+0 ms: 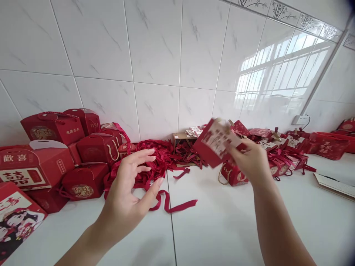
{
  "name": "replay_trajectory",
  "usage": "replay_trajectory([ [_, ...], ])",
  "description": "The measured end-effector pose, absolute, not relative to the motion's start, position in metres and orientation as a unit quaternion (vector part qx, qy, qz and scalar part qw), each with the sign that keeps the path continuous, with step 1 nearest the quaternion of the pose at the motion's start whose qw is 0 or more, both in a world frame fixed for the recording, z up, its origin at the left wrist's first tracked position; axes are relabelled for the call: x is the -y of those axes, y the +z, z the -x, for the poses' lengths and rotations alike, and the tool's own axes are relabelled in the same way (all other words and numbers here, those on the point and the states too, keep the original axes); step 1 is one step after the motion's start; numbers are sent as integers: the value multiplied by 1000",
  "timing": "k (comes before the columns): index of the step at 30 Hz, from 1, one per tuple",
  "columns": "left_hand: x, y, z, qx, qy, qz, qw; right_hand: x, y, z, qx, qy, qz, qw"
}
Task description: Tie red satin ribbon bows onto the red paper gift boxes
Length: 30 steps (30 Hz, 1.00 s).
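Observation:
My right hand (251,160) is closed on a red gift box (209,147) with a pale printed front, tilted and held up above the table; motion blurs it a little. My left hand (129,188) hangs open to the left, fingers apart, holding nothing. Behind its fingers lies a heap of red ribbons (155,149), and one loose ribbon (183,207) trails forward over the white table. A small red box with a cord handle (234,175) stands on the table below the held box.
Red gift boxes (91,181) are stacked at the left. A cardboard box (180,138) with dark red ribbons stands by the tiled wall. At right are several small red boxes (295,142), a red bin (327,146) and a notepad with a pen (335,183).

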<state>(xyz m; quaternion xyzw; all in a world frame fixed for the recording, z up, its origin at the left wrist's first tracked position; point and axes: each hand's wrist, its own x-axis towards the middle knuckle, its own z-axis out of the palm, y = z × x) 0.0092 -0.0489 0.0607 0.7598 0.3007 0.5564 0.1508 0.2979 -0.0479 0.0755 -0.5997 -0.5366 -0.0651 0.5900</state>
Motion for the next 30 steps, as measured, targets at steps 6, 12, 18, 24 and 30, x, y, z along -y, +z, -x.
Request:
replay_trajectory([
  [6, 48, 58, -10, -296, 536, -778, 138, -2, 55, -340, 449, -84, 440, 773],
  [12, 46, 54, -9, -300, 514, -794, 120, -11, 45, -343, 464, -159, 375, 787],
  [18, 47, 59, -6, -313, 495, -805, 97, -3, 49, -351, 413, -175, 383, 807],
  [24, 27, 50, -1, -401, 357, -842, 60, -18, 38, -345, 462, -114, 483, 735],
  [30, -23, 15, 13, -518, 192, -827, 106, -64, -28, -302, 627, -5, 542, 560],
])
